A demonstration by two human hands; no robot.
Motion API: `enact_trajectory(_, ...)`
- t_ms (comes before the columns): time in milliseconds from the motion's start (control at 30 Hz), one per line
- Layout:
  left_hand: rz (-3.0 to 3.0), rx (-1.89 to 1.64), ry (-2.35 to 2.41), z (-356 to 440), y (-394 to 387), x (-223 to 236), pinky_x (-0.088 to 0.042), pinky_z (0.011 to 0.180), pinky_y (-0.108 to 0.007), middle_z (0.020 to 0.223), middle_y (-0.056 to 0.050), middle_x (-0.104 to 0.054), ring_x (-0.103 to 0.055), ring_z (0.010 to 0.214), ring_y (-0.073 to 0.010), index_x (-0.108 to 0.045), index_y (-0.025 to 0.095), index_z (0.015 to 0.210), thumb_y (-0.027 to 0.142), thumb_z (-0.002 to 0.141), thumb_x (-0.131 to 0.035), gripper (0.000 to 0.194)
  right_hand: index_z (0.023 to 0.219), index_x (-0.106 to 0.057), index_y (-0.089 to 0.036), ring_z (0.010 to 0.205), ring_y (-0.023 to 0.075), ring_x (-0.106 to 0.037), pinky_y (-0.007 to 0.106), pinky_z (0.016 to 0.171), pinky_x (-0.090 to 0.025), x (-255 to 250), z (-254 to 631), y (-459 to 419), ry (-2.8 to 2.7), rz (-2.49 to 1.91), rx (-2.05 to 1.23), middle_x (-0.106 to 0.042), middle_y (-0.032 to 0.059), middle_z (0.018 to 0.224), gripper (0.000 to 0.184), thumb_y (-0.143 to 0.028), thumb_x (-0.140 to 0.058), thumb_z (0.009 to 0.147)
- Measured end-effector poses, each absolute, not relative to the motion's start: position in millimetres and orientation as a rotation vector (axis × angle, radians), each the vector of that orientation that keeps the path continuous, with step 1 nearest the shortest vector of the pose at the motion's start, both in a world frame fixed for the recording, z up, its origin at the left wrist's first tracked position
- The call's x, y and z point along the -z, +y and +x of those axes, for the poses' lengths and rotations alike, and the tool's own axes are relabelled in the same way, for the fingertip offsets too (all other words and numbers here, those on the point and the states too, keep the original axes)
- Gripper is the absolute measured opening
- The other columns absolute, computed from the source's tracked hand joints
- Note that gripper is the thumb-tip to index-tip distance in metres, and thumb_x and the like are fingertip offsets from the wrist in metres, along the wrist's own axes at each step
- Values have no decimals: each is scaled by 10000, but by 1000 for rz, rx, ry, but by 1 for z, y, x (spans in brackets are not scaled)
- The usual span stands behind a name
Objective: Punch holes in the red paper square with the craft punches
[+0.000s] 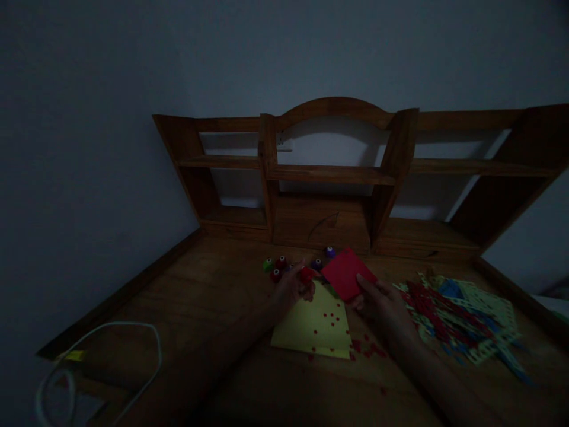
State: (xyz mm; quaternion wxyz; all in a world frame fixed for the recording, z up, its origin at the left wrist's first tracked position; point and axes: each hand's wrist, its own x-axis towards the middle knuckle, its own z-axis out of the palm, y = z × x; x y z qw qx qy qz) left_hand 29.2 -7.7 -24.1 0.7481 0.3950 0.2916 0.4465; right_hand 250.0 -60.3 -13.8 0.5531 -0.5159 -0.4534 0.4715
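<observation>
My left hand (293, 286) is closed round a small red punch (306, 274) at the top edge of a yellow paper sheet (316, 323). My right hand (382, 302) grips a red paper square (345, 274) by its lower right edge, and the square reaches toward the punch. Small red paper bits (367, 350) lie scattered on the yellow sheet and on the wooden desk (213, 296) beside it. The room is dim.
Several small punches, green (268, 264), red and purple (329, 251), stand behind the hands. A heap of punched coloured paper (462, 320) lies at the right. A wooden shelf unit (338, 178) backs the desk. A white cable (111, 356) loops at the left front.
</observation>
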Motion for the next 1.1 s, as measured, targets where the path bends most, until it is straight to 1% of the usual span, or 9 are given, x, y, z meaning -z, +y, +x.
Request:
enact_trajectory(200, 809, -987, 655, 30, -8, 19, -420, 479, -260, 611, -27, -599, -544, 485, -139, -605, 148, 837, 574, 815, -503, 439, 580, -603, -169, 467, 173, -570, 279, 501, -438, 10, 253, -60, -1104, -1210, -1206, -627, 58, 502, 457, -593, -613, 752)
enact_trajectory(433, 905, -1059, 713, 34, -6, 18, -454, 638, -302, 738, -71, -648, -595, 638, -175, -599, 146, 820, 619, 806, -495, 484, 577, -590, -166, 443, 154, -553, 254, 481, -415, 9, 252, -59, -1031, -1210, -1217, -614, 51, 475, 424, -546, -639, 759)
enact_trajectory(533, 1322, -1027, 882, 33, -12, 17, -431, 650, -301, 721, -56, -637, -584, 647, -181, -621, 151, 848, 602, 827, -476, 475, 579, -588, -164, 439, 148, -547, 244, 463, -400, 10, 253, -58, -1011, -1203, -1187, -610, 48, 477, 419, -536, -638, 766)
enact_trajectory(667, 2069, -970, 1058, 28, -26, 12, -400, 677, -293, 803, -51, -640, -575, 730, -199, -643, 199, 931, 508, 789, -603, 341, 554, -583, -166, 420, 143, -533, 242, 437, -385, 11, 256, -56, -1024, -1205, -1144, -597, 42, 464, 432, -540, -635, 765)
enact_trajectory(767, 2433, -970, 1061, 26, -29, 13, -408, 761, -316, 873, -91, -643, -581, 836, -237, -651, 198, 965, 460, 772, -647, 326, 568, -586, -169, 412, 147, -530, 241, 412, -368, 13, 257, -55, -1019, -1199, -1123, -593, 38, 454, 424, -547, -642, 753)
enact_trajectory(867, 2703, -918, 1047, 27, -30, 13, -413, 876, -365, 981, -134, -648, -569, 987, -270, -641, 168, 1042, 422, 836, -583, 332, 553, -579, -167, 384, 136, -508, 234, 390, -345, 15, 256, -54, -1014, -1181, -1124, -581, 34, 434, 424, -536, -649, 750)
enact_trajectory(967, 2813, -943, 1099, 28, -48, -1, -405, 963, -419, 1169, -129, -607, -527, 1122, -262, -565, 162, 1195, 392, 871, -547, 397, 528, -569, -167, 363, 133, -497, 235, 385, -346, 18, 256, -52, -993, -1179, -1121, -567, 32, 412, 437, -536, -650, 748)
enact_trajectory(1033, 2690, -1149, 1128, 29, -77, -15, -401, 996, -418, 1204, -99, -595, -513, 1149, -235, -547, 191, 1223, 375, 897, -510, 376, 550, -578, -168, 375, 138, -513, 235, 398, -364, 19, 257, -51, -981, -1154, -1108, -579, 30, 423, 413, -524, -663, 741)
enact_trajectory(1100, 2496, -1254, 1016, 31, -113, -25, -445, 958, -397, 1235, -88, -568, -516, 1150, -218, -528, 223, 1249, 334, 945, -413, 344, 568, -579, -170, 376, 140, -518, 234, 403, -371, 20, 257, -50, -976, -1122, -1106, -583, 27, 425, 393, -514, -678, 730)
